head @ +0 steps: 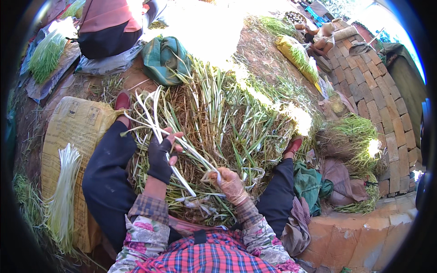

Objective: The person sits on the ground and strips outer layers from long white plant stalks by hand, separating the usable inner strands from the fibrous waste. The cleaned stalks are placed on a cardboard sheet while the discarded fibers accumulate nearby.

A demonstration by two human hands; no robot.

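Note:
My left hand [164,155], in a dark fingerless glove, holds a few long pale stalks [155,123] with white lower ends, which look like garlic chives or a similar allium. The fingers of my right hand [229,184] are closed on the end of a stalk that runs up to the left hand. Below and beyond both hands, between my legs, lies a large heap of green and white stalks with dry brown leaves [211,112]. A bundle of cleaned pale stalks [65,191] lies on a yellow woven sack [85,119] to the left of my leg.
A green woven sack [166,59] stands beyond the heap. At the upper left a person in pink [109,20] sits near another green bundle [49,56]. Another person [322,37] sits at the upper right beside a brick path [372,88]. Cloths and greens [351,133] lie at the right.

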